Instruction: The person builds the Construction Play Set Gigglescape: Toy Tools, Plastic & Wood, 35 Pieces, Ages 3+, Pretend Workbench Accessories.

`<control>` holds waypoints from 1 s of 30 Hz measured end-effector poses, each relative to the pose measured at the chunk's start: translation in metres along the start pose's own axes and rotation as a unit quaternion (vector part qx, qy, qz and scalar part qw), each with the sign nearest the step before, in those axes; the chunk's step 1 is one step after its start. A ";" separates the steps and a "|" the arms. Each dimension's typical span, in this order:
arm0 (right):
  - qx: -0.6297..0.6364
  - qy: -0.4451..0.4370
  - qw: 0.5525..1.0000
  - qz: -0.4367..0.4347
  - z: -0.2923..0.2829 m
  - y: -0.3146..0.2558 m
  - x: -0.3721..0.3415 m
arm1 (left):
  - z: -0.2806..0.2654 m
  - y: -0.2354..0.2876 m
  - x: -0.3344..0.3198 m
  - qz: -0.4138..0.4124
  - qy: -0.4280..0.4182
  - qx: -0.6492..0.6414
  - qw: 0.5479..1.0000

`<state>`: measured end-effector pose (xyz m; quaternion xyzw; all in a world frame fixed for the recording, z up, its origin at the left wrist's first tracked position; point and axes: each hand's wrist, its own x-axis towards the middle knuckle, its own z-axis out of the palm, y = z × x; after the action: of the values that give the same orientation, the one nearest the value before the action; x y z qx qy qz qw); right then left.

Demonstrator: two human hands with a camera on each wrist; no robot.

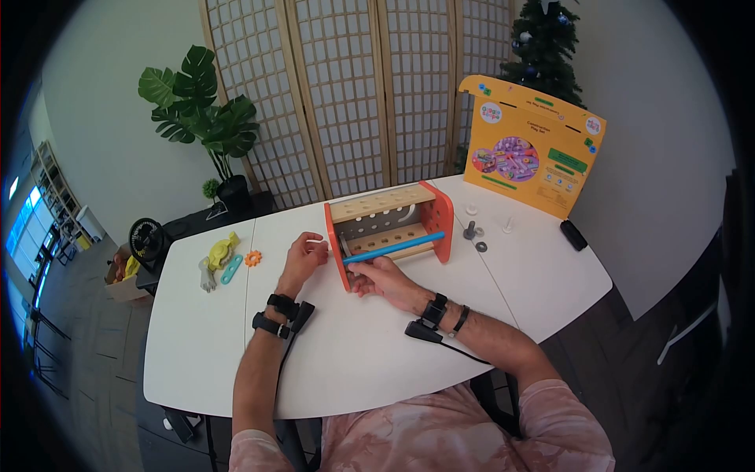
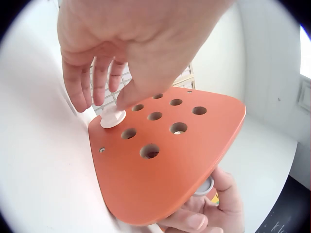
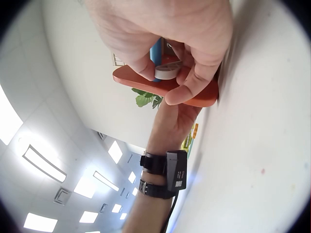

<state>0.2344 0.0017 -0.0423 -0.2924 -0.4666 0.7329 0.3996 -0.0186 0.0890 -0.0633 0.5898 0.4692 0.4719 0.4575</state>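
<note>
A toy workbench (image 1: pixel 385 237) with orange side panels and pierced wooden slats stands before me. Outside its left panel (image 2: pixel 170 150), my left hand (image 1: pixel 305 259) has thumb and fingertips around a white plastic bolt (image 2: pixel 112 118) seated at one of the holes. From the inner front side my right hand (image 1: pixel 385 282) pinches a light grey ring-shaped nut (image 3: pixel 167 72) between thumb and fingers, close to the same panel. A long blue bar (image 1: pixel 397 247) spans the workbench's front, its left end just above my right hand. Palms partly hide both grips.
Right of the workbench lie a dark grey bolt (image 1: pixel 469 230), a grey nut (image 1: pixel 481 247) and a white screw (image 1: pixel 509 226). A yellow box (image 1: pixel 527 149) stands behind. A yellow toy (image 1: pixel 222 250), turquoise strip (image 1: pixel 232 269) and orange gear (image 1: pixel 252 258) lie left. A black case (image 1: pixel 573 235) sits near the right edge.
</note>
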 end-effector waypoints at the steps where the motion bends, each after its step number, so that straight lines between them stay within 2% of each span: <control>1: 0.000 0.000 1.000 0.000 0.000 0.000 0.000 | -0.001 -0.001 0.000 -0.023 -0.018 -0.009 1.000; 3: 0.003 -0.002 1.000 -0.001 0.000 0.001 0.001 | -0.001 -0.002 0.001 -0.046 -0.037 -0.019 0.998; 5: -0.001 0.000 1.000 0.000 0.000 0.001 0.000 | 0.003 -0.006 0.001 0.097 -0.035 0.016 0.995; 6: -0.004 0.001 1.000 0.000 0.001 0.001 0.000 | 0.001 -0.007 0.002 0.096 -0.035 0.015 0.995; 8: -0.004 0.001 1.000 0.000 0.002 0.000 -0.002 | -0.001 -0.002 0.001 0.007 -0.020 -0.012 1.000; 9: -0.005 0.001 1.000 0.000 0.003 -0.001 -0.002 | -0.001 -0.001 0.001 0.007 -0.020 -0.012 1.000; 11: -0.006 0.000 1.000 -0.001 0.003 -0.001 -0.003 | 0.000 0.005 -0.003 -0.078 -0.045 -0.038 0.995; 12: -0.007 -0.002 1.000 -0.001 0.003 -0.002 -0.004 | 0.000 0.001 -0.001 -0.078 -0.045 -0.038 0.995; 14: -0.010 -0.003 1.000 0.001 0.002 -0.002 -0.003 | 0.001 -0.007 0.004 0.084 -0.055 0.003 0.995; 15: -0.012 -0.003 1.000 0.004 0.002 -0.002 -0.003 | 0.000 -0.011 0.006 0.083 -0.055 0.003 0.995; 17: -0.010 -0.003 1.000 0.005 0.002 -0.002 -0.004 | 0.000 -0.003 0.003 -0.003 -0.025 -0.009 1.000; 21: -0.012 -0.003 1.000 0.001 0.003 -0.002 -0.005 | 0.001 0.003 0.002 -0.069 -0.051 -0.029 0.996; 23: -0.012 -0.004 1.000 0.001 0.002 -0.002 -0.005 | 0.005 0.001 0.001 0.072 -0.046 -0.003 0.996; 24: -0.012 -0.005 1.000 0.001 0.002 -0.001 -0.004 | 0.004 0.002 0.001 0.072 -0.046 -0.004 0.996; 26: -0.014 -0.004 1.000 0.001 0.002 -0.001 -0.005 | 0.003 0.013 -0.003 -0.042 -0.020 -0.036 0.998; 30: -0.017 -0.002 1.000 0.003 0.005 -0.003 -0.007 | 0.004 0.012 -0.005 -0.083 -0.051 -0.050 0.994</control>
<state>0.2351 -0.0055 -0.0370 -0.2986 -0.4793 0.7265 0.3916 -0.0133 0.0820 -0.0528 0.5479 0.4686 0.4247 0.5475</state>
